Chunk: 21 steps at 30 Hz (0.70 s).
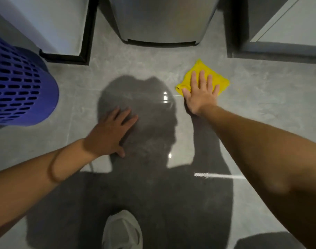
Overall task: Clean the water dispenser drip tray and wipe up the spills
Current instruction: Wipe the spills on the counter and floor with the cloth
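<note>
A yellow cloth (198, 68) lies flat on the grey tiled floor (261, 105), right of centre. My right hand (201, 92) presses on it with the palm down and fingers spread. My left hand (108, 132) rests flat on the bare floor with fingers apart and holds nothing. The silver base of the water dispenser (162, 20) stands at the top centre, just beyond both hands. No drip tray is in view.
A blue perforated plastic basket (18, 83) stands on the floor at the left. White cabinets with dark bases flank the dispenser, one at the left (63, 33) and one at the right (279, 33). My grey shoe (122, 230) is at the bottom centre, in my shadow.
</note>
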{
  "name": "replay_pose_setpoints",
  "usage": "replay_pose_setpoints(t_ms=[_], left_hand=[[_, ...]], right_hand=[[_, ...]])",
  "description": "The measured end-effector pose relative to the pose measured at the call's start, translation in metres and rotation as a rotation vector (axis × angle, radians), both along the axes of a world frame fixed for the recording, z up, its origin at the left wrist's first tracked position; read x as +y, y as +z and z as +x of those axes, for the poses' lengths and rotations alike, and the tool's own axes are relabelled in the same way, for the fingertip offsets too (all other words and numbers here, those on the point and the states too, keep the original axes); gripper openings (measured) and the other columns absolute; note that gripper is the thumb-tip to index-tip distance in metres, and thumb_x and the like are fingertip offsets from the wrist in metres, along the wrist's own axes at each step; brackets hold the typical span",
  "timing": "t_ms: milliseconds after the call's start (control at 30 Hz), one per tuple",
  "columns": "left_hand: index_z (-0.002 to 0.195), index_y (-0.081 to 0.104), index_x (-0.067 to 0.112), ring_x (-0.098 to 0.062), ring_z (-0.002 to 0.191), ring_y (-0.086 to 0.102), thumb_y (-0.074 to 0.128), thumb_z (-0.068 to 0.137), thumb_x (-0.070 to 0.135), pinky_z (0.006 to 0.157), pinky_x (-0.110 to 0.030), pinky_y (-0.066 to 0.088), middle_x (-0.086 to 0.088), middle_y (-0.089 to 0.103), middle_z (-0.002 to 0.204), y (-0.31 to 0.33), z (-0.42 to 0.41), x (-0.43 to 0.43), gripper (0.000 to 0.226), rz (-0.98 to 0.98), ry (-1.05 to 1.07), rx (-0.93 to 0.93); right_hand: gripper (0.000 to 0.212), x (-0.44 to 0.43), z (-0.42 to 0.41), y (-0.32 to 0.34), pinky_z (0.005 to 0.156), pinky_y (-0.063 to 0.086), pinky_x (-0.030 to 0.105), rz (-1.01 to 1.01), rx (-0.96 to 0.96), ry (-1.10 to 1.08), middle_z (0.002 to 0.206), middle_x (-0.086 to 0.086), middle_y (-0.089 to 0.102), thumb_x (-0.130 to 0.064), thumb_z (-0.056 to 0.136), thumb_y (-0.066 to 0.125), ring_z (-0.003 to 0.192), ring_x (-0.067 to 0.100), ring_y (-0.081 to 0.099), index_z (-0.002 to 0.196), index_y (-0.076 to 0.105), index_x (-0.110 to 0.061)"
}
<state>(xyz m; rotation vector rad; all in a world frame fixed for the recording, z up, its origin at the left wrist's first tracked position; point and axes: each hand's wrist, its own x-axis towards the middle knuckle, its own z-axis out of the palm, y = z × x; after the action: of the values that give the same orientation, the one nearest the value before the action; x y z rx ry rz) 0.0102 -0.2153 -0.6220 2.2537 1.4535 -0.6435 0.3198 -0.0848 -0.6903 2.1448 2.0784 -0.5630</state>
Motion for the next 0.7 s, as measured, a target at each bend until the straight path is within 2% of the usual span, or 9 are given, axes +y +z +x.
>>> replay_pose_setpoints(t_ms=[100, 133, 200, 267, 367, 433, 533, 600, 700], left_hand=[[0.165, 0.011, 0.020, -0.053, 0.153, 0.012, 0.087, 0.050, 0.071, 0.123, -0.058, 0.019, -0.020, 0.012, 0.171, -0.003, -0.001, 0.002, 0.147, 0.006, -0.009, -0.001], [0.165, 0.014, 0.019, -0.053, 0.152, 0.014, 0.089, 0.048, 0.069, 0.124, -0.058, 0.019, -0.021, 0.014, 0.170, -0.004, -0.001, 0.002, 0.147, 0.008, -0.010, 0.004], [0.164, 0.018, 0.020, -0.054, 0.151, 0.018, 0.092, 0.043, 0.065, 0.122, -0.061, 0.025, -0.021, 0.018, 0.169, -0.005, 0.001, 0.003, 0.149, 0.005, -0.002, 0.019], [0.163, 0.020, 0.021, -0.053, 0.150, 0.019, 0.094, 0.043, 0.062, 0.119, -0.062, 0.028, -0.019, 0.019, 0.168, 0.000, 0.006, 0.003, 0.147, -0.001, 0.006, 0.046], [0.164, 0.014, 0.024, -0.045, 0.153, 0.017, 0.091, 0.060, 0.054, 0.118, -0.059, 0.034, -0.014, 0.011, 0.170, 0.026, 0.020, -0.002, 0.133, -0.078, 0.063, 0.068], [0.163, 0.016, 0.025, -0.039, 0.153, 0.021, 0.083, 0.076, 0.048, 0.116, -0.054, 0.039, -0.011, 0.010, 0.171, 0.052, 0.027, -0.011, 0.113, -0.165, 0.130, 0.046], [0.160, 0.030, 0.020, -0.032, 0.150, 0.034, 0.074, 0.087, 0.044, 0.118, -0.044, 0.035, -0.010, 0.028, 0.167, 0.110, 0.033, -0.030, 0.088, -0.331, 0.239, -0.025], [0.154, 0.042, 0.015, -0.029, 0.144, 0.046, 0.071, 0.091, 0.044, 0.116, -0.039, 0.037, -0.012, 0.046, 0.158, 0.161, 0.035, -0.038, 0.076, -0.413, 0.329, -0.069], [0.145, 0.051, 0.015, -0.028, 0.130, 0.058, 0.069, 0.093, 0.045, 0.106, -0.036, 0.045, -0.011, 0.061, 0.143, 0.259, 0.039, -0.045, 0.062, -0.536, 0.488, -0.041]], right_hand=[[0.060, -0.027, -0.057, 0.007, 0.119, 0.022, 0.059, 0.136, 0.042, 0.206, 0.164, 0.009, 0.038, -0.051, 0.102, 0.043, 0.148, 0.039, 0.033, 0.158, 0.038, -0.029], [0.052, -0.045, -0.065, 0.011, 0.110, 0.034, 0.055, 0.197, 0.043, 0.237, 0.150, 0.011, 0.053, -0.045, 0.100, 0.050, 0.132, 0.041, 0.049, 0.149, 0.051, -0.028], [0.034, -0.085, -0.063, 0.019, 0.086, 0.043, 0.048, 0.268, 0.047, 0.255, 0.120, 0.011, 0.065, -0.037, 0.096, 0.060, 0.100, 0.038, 0.059, 0.128, 0.065, -0.027], [0.028, -0.119, -0.049, 0.026, 0.079, 0.044, 0.046, 0.201, 0.045, 0.248, 0.114, 0.011, 0.064, -0.035, 0.096, 0.062, 0.094, 0.038, 0.059, 0.121, 0.065, -0.025], [0.037, -0.163, -0.023, 0.053, 0.085, 0.048, 0.045, -0.160, 0.035, 0.169, 0.121, 0.011, 0.063, -0.037, 0.101, 0.049, 0.107, 0.037, 0.062, 0.135, 0.053, -0.021], [0.034, -0.187, -0.002, 0.084, 0.081, 0.053, 0.042, -0.361, 0.124, 0.042, 0.115, 0.013, 0.068, -0.032, 0.101, 0.048, 0.103, 0.037, 0.068, 0.132, 0.051, -0.020], [0.021, -0.211, 0.021, 0.157, 0.081, 0.057, 0.040, -0.541, 0.243, -0.240, 0.100, 0.011, 0.074, -0.034, 0.095, 0.059, 0.094, 0.036, 0.071, 0.109, 0.058, -0.019], [0.023, -0.223, 0.030, 0.216, 0.080, 0.058, 0.041, -0.579, 0.292, -0.393, 0.091, 0.007, 0.072, -0.040, 0.092, 0.061, 0.087, 0.034, 0.069, 0.093, 0.056, -0.018], [0.021, -0.234, 0.038, 0.326, 0.081, 0.057, 0.041, -0.584, 0.364, -0.519, 0.094, 0.007, 0.069, -0.044, 0.092, 0.062, 0.087, 0.032, 0.066, 0.091, 0.055, -0.024]])
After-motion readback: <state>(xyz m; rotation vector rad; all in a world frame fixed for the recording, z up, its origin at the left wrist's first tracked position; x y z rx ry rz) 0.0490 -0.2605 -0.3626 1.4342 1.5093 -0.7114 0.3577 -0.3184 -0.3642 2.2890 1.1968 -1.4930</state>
